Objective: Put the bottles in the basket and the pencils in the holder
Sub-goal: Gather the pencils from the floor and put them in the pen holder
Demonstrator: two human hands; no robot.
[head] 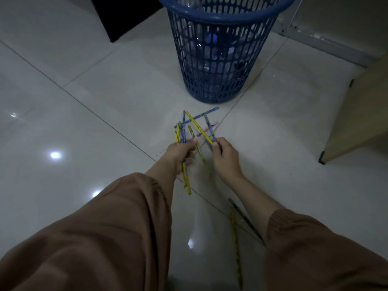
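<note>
My left hand (180,153) grips a bundle of several yellow and blue pencils (183,131) that fan out above and below the fist. My right hand (225,158) pinches a yellow pencil (199,128) and a blue one near their lower ends. A blue pencil (206,113) and a pink pencil (206,129) lie on the floor just beyond the hands. Closer to me, a yellow pencil (236,246) and a dark pencil (245,220) lie on the tiles. The blue mesh basket (220,59) stands ahead with clear bottles (201,34) inside. No holder is in view.
The floor is glossy white tile (84,122). A black object (123,15) stands at the back left. A light wooden cabinet corner (357,122) juts in on the right, and a metal rail (323,40) runs behind the basket. My brown sleeves fill the bottom.
</note>
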